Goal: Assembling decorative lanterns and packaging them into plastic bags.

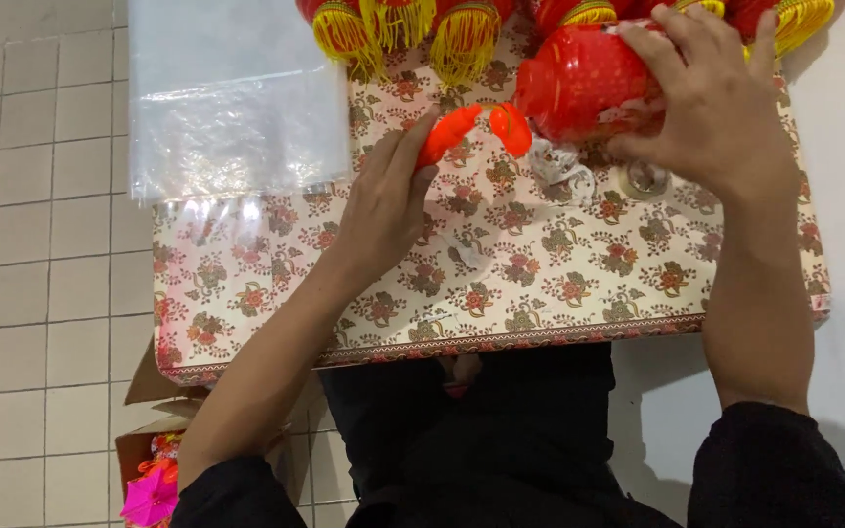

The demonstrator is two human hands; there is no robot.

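Our right hand (711,108) is closed over the red plastic lantern (579,83), holding it at the far edge of the floral-covered table (540,284). Our left hand (388,200) pinches a small orange plastic piece (449,135), its tip just beside the lantern's end, perhaps touching. Clear plastic bags (232,98) lie left; tasselled red lanterns (403,29) crowd beyond.

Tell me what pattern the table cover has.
The table cover is cream with red and brown flowers and a patterned border, seen in the head view.
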